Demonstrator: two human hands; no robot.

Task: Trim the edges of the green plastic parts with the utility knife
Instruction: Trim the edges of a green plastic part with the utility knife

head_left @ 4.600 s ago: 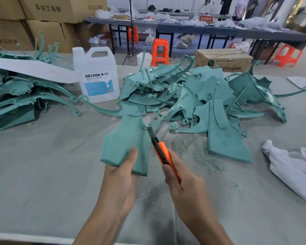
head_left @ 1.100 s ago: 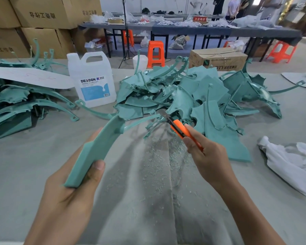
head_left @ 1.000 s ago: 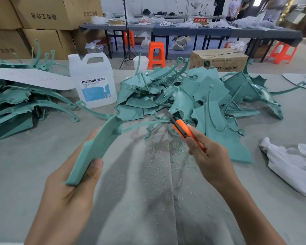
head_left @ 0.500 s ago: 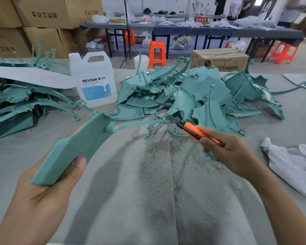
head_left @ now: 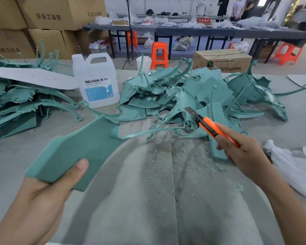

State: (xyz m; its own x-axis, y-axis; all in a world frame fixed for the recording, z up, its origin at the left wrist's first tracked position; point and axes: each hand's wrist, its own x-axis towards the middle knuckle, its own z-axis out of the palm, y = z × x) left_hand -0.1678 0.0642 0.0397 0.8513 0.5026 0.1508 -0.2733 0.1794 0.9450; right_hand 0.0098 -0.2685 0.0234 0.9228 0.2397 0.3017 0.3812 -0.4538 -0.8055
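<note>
The left hand (head_left: 48, 190) pinches the green part (head_left: 78, 149), its thin arm reaching right toward the utility knife (head_left: 210, 126) gripped by the right hand (head_left: 244, 156), blade just clear of it.

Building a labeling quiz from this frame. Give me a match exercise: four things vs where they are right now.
Things:
1. utility knife
2. held green part
3. white jug
4. white cloth

Places:
A. on the table between the two green piles
B. in the left hand
C. on the table at the right edge
D. in the right hand, blade out, clear of the part

Pairs: 1-D, 2-B, 3-A, 4-C
</note>
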